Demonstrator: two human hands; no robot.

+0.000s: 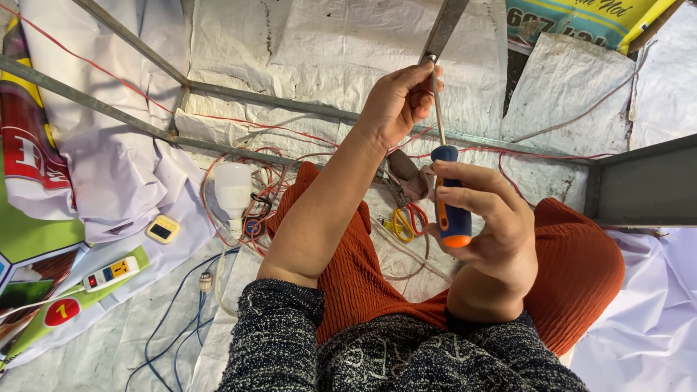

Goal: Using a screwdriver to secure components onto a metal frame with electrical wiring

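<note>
My right hand point(486, 218) grips the blue and orange handle of a screwdriver point(450, 210), held upright in front of me. Its thin steel shaft runs up to a grey metal frame bar point(444, 25), where the tip meets the bar's lower end. My left hand point(399, 98) reaches up and pinches the shaft near the tip, fingers against the bar. Both forearms come out of dark knitted sleeves over my rust-orange trousers point(581, 268).
More grey metal frame bars point(94, 105) cross white sheeting on the floor. Red and blue wires, a white bulb point(234, 190), yellow and red scissors point(405, 221), pliers, a small yellow meter point(162, 229) and a white power strip point(110, 274) lie around my knees. A grey metal box section point(646, 185) stands at right.
</note>
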